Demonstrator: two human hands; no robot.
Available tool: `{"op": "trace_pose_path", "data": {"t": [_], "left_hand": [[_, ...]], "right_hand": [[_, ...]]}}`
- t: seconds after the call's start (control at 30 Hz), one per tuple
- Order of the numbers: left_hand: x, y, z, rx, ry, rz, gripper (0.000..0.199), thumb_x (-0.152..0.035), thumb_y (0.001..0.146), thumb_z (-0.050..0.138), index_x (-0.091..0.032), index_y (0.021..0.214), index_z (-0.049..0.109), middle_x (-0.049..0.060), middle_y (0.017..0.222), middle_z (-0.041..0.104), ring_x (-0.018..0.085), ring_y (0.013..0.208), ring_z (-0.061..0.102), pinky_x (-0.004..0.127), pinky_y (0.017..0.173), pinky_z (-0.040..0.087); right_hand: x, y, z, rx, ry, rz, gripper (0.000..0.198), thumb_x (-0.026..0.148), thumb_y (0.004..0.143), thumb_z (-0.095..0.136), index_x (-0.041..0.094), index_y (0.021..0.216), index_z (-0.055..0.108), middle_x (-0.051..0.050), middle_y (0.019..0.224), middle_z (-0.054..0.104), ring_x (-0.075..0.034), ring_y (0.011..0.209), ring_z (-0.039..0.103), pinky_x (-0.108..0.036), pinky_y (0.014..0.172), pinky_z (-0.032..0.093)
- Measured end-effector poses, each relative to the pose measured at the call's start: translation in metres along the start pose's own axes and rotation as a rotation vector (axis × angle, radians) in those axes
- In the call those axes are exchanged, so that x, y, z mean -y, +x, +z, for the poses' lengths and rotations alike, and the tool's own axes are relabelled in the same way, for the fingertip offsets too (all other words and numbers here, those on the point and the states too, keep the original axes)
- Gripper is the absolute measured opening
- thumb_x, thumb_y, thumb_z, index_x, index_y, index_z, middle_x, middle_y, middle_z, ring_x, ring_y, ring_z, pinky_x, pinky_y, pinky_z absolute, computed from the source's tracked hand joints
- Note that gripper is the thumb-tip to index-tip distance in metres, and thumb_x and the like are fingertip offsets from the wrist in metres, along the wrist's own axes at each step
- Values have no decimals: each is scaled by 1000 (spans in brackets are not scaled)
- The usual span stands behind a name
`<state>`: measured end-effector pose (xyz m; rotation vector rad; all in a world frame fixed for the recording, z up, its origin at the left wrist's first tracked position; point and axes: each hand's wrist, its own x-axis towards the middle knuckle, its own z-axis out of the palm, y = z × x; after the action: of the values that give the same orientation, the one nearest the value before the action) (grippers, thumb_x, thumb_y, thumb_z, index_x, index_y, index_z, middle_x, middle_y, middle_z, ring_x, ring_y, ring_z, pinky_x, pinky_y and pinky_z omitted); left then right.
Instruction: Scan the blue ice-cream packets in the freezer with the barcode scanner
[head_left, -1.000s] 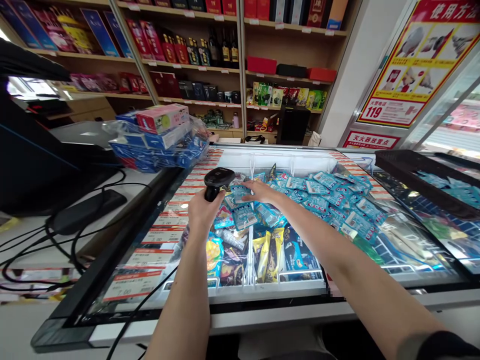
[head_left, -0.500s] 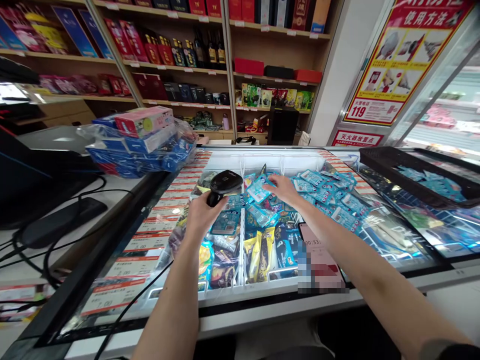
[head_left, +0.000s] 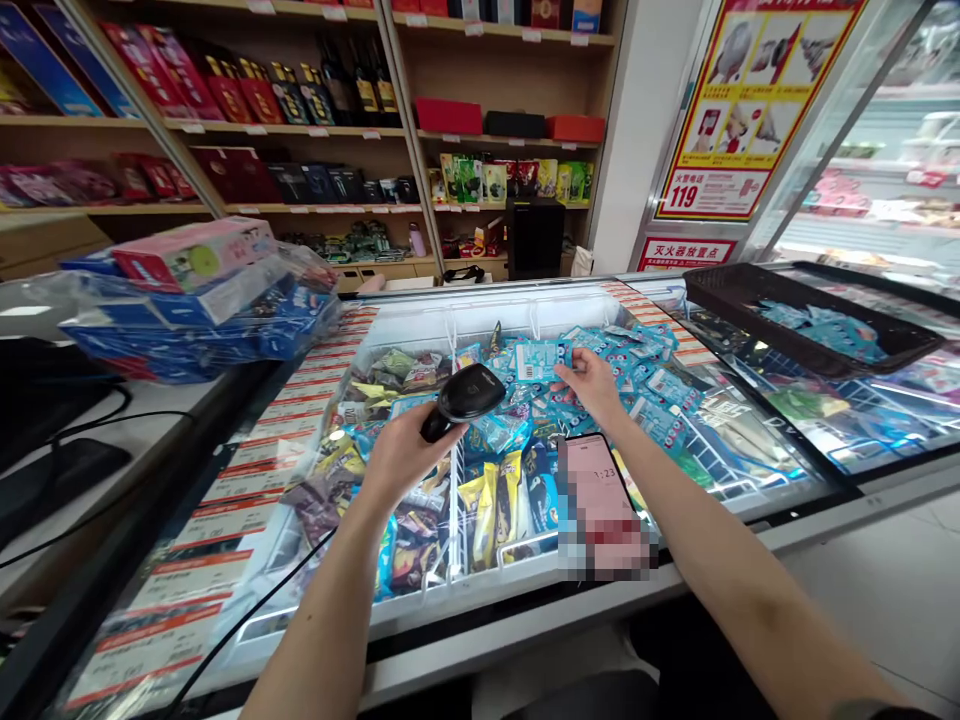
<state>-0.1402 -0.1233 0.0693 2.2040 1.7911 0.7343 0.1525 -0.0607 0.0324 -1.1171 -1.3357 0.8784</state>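
Note:
My left hand [head_left: 401, 448] is closed around the handle of a black barcode scanner [head_left: 469, 393], whose head points right and away from me. A blue packet [head_left: 538, 361] with a white barcode label is pinched by its right edge in my right hand [head_left: 589, 383]. The packet is held up just beyond the scanner's head, label side toward me. Beneath and right of my right hand lies a spread of similar blue packets [head_left: 664, 400] on the glass top of a chest freezer [head_left: 405, 635]. A black cable [head_left: 251, 610] runs down beside my left forearm.
A phone [head_left: 596, 490] lies near the freezer's front edge. Wrapped ice creams [head_left: 491, 505] fill wire baskets below. A dark tray [head_left: 795, 320] with blue packets stands at right, plastic-wrapped boxes [head_left: 202, 300] at left. Behind are stocked shelves [head_left: 315, 130].
My right hand has turned the blue packet so its barcode label faces me and moved it slightly right. The scanner has shifted a little right and lower. The whole view has swung.

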Motion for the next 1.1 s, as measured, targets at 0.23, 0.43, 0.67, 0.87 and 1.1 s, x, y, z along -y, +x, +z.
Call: {"op": "trace_pose_path", "data": {"t": [0.23, 0.43, 0.67, 0.87, 1.1], "left_hand": [[-9, 3, 9, 62, -4, 32, 48, -61, 79, 54, -19, 96, 69, 4, 79, 70, 20, 71, 60, 25, 58, 35], [-15, 2, 9, 44, 6, 23, 48, -61, 78, 55, -19, 98, 69, 4, 80, 70, 21, 72, 61, 25, 58, 36], [-22, 2, 13, 63, 28, 51, 47, -60, 79, 54, -19, 95, 69, 5, 79, 71, 21, 72, 62, 25, 56, 36], [-22, 2, 14, 65, 46, 56, 46, -61, 79, 54, -19, 93, 68, 5, 82, 71, 21, 73, 63, 26, 57, 36], [-22, 3, 17, 86, 48, 34, 49, -63, 79, 53, -20, 97, 68, 5, 84, 72, 22, 75, 64, 26, 58, 36]], "right_hand": [[-5, 3, -1, -15, -70, -53, 35, 51, 79, 62, 22, 96, 51, -5, 91, 69, -22, 61, 70, -28, 37, 44], [-3, 0, 0, -13, -124, -56, 34, 49, 82, 60, 22, 100, 51, -6, 98, 69, -21, 63, 70, -30, 45, 49], [-3, -2, 0, -1, -165, -68, 31, 47, 84, 58, 21, 100, 52, -5, 97, 70, -19, 62, 70, -33, 61, 55], [-10, 1, 1, -25, -225, -69, 29, 45, 85, 57, 22, 102, 52, -5, 98, 70, -19, 64, 70, -34, 66, 56], [-5, -2, 1, -20, -174, -67, 30, 46, 85, 56, 22, 102, 52, -5, 97, 70, -19, 63, 70, -32, 59, 55]]}}
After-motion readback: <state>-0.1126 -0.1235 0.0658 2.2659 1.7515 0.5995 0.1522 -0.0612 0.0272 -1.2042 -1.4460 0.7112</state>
